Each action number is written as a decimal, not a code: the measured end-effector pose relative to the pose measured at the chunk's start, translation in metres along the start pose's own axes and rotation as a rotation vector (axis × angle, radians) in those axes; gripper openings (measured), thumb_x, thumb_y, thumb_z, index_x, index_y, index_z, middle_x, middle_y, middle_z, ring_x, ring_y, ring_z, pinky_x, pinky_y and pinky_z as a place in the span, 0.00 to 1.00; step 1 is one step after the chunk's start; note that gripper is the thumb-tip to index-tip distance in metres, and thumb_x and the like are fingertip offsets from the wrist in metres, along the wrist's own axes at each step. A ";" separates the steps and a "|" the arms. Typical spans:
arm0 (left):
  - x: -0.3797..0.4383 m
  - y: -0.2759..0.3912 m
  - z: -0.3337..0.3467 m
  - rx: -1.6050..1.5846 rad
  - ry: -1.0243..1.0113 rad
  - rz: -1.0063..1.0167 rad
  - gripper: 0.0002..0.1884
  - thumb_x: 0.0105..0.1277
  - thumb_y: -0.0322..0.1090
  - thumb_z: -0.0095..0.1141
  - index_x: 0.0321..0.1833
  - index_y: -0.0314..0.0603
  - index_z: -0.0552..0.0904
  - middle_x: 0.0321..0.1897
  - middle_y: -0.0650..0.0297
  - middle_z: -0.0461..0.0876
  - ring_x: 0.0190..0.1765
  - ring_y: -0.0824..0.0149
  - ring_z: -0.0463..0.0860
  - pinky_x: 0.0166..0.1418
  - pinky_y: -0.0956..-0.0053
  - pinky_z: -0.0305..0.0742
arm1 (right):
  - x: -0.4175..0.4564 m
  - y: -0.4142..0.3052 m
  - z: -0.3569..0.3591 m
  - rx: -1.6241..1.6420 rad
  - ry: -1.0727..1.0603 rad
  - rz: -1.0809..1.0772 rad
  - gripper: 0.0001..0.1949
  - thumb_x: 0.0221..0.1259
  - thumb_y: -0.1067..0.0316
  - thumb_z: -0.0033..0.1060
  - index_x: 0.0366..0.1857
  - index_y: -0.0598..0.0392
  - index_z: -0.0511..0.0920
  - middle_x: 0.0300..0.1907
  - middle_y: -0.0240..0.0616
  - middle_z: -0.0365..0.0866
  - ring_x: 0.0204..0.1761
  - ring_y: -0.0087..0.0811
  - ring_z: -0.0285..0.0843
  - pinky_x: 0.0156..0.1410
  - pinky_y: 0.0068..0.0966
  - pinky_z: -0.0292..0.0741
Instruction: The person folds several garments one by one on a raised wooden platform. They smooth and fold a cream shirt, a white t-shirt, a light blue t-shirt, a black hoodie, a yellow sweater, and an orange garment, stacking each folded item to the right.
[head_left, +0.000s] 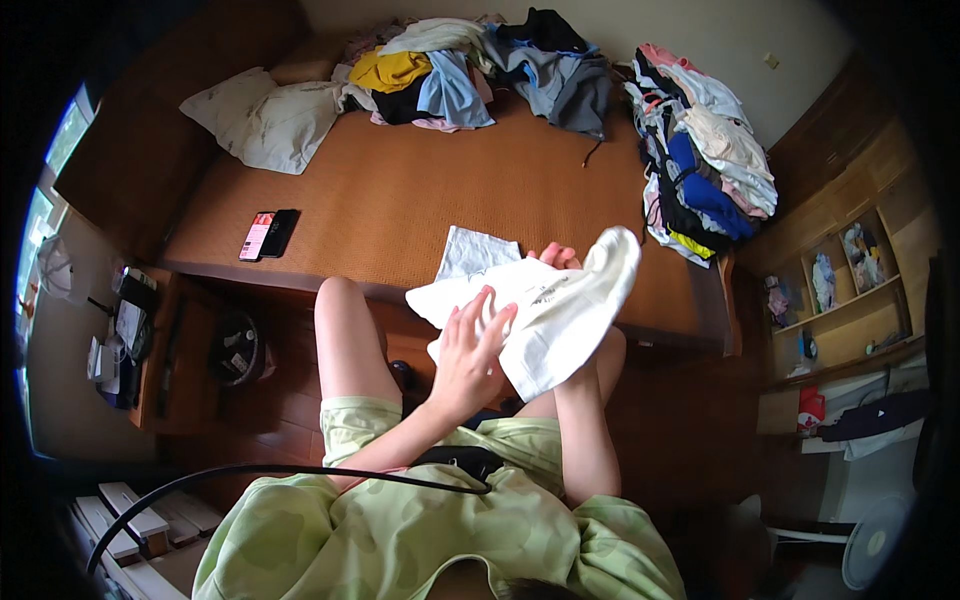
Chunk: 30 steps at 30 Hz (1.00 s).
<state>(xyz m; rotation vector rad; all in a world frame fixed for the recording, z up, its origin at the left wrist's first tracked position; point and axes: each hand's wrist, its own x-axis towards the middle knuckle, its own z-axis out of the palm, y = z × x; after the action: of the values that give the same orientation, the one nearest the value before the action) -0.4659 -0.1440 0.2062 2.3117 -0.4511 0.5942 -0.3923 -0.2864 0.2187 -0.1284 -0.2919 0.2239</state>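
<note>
A white cloth garment with printed writing hangs over my right forearm and hand, above my lap at the bed's near edge. My left hand lies against its near left side, fingers spread. Only the fingertips of my right hand show past the cloth's far edge; the palm is hidden, so its grip is unclear. Just beyond, a folded pale grey-white cloth lies flat on the brown bed mat.
Two phones lie on the bed's left part, near a pillow. Heaped clothes fill the far side, with another tall pile at the right. A black cable crosses before my chest. A fan stands lower right.
</note>
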 end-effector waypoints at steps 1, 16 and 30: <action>0.004 -0.007 -0.003 0.045 0.019 0.004 0.41 0.43 0.25 0.61 0.67 0.48 0.66 0.66 0.50 0.61 0.64 0.48 0.65 0.67 0.50 0.61 | 0.003 -0.002 -0.001 0.034 -0.012 -0.020 0.20 0.74 0.55 0.37 0.59 0.59 0.65 0.57 0.35 0.74 0.65 0.28 0.68 0.78 0.32 0.52; 0.032 -0.002 -0.009 -0.250 -0.247 -0.165 0.09 0.59 0.38 0.56 0.36 0.43 0.82 0.32 0.52 0.83 0.36 0.51 0.83 0.40 0.61 0.77 | 0.004 -0.016 0.041 0.056 0.025 -0.103 0.14 0.71 0.57 0.43 0.42 0.57 0.76 0.48 0.36 0.78 0.62 0.30 0.69 0.78 0.36 0.52; 0.163 0.016 -0.167 -0.600 -0.120 -0.340 0.20 0.64 0.40 0.57 0.55 0.36 0.75 0.46 0.64 0.77 0.50 0.74 0.74 0.55 0.79 0.67 | 0.021 -0.088 0.027 -0.609 0.233 0.089 0.27 0.69 0.40 0.41 0.58 0.51 0.70 0.52 0.35 0.76 0.54 0.30 0.73 0.61 0.28 0.71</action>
<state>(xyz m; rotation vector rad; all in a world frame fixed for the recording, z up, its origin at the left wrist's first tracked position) -0.3857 -0.0626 0.4097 1.7904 -0.2366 0.1241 -0.3632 -0.3637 0.2642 -0.7663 -0.1136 0.2000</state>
